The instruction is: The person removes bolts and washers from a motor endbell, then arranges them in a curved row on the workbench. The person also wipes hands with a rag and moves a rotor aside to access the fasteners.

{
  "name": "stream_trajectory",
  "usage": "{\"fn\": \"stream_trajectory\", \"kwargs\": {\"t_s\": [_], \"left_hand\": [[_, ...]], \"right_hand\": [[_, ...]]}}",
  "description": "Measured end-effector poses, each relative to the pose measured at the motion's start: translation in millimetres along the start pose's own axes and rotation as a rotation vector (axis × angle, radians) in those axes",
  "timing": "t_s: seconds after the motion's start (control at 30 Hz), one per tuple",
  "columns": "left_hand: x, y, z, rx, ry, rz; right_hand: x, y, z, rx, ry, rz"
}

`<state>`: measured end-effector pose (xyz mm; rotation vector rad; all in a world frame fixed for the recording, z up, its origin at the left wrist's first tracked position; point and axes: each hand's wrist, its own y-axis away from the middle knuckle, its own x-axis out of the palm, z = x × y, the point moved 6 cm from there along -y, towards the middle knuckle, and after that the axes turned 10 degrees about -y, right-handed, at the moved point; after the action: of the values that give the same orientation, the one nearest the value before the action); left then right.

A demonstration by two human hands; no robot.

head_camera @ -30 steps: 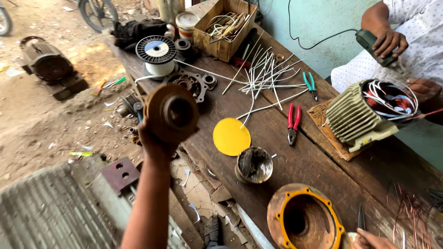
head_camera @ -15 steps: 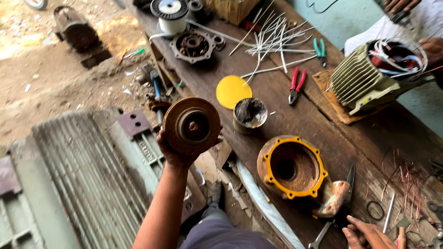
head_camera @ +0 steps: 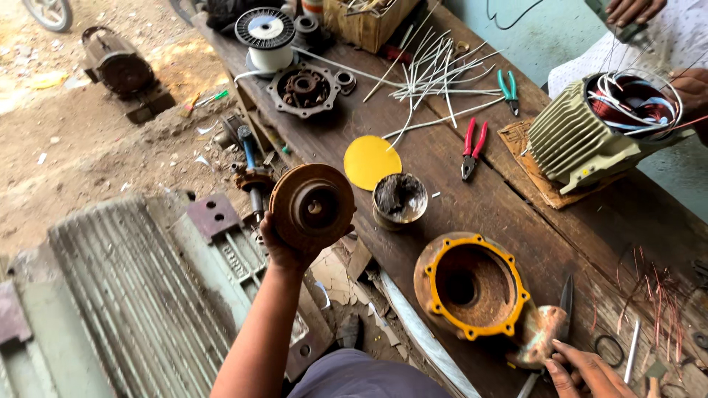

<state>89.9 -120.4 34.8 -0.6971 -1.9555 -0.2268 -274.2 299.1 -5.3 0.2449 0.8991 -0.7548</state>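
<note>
My left hand (head_camera: 284, 247) is raised over the bench's left edge and grips a rusty round disc (head_camera: 313, 206) with a hub and a centre hole, its face turned towards me. My right hand (head_camera: 582, 368) lies at the bottom right on the wooden bench (head_camera: 472, 191). Its fingertips touch the lower end of a small copper-coloured metal part (head_camera: 537, 335) beside a dark knife blade (head_camera: 566, 298). The frame edge cuts the hand off, so its grip is unclear. An orange-rimmed rusty motor end cover (head_camera: 472, 284) lies just left of that part.
A tin of dark grease (head_camera: 400, 197), a yellow lid (head_camera: 372, 162), red pliers (head_camera: 472, 147), green pliers (head_camera: 507, 87), white sleeving (head_camera: 435, 70) and a wire spool (head_camera: 265, 33) lie on the bench. Another person's hands (head_camera: 693, 81) work on a finned stator (head_camera: 590, 129). A large ribbed motor casing (head_camera: 125, 295) lies on the ground.
The view has swung down and towards the bench's near end. My left hand still holds the disc up, now nearer the grease tin. My right hand has reached the copper-coloured part.
</note>
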Motion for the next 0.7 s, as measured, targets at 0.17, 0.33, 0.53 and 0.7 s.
{"fn": "stream_trajectory", "kwargs": {"t_s": [0.17, 0.33, 0.53, 0.7], "left_hand": [[-25, -48, -10, -0.020, 0.077, -0.141], [-57, -92, -37, 0.123, -0.152, -0.293], [-57, -124, -65, 0.026, -1.306, -0.649], [-21, -161, -72, 0.100, -1.842, -0.330]], "right_hand": [[12, -1, 14, 0.033, 0.038, -0.016], [11, -6, 18, -0.045, 0.063, -0.050], [1, -20, 18, 0.099, 0.198, 0.083], [5, -25, 16, 0.113, 0.171, 0.030]]}}
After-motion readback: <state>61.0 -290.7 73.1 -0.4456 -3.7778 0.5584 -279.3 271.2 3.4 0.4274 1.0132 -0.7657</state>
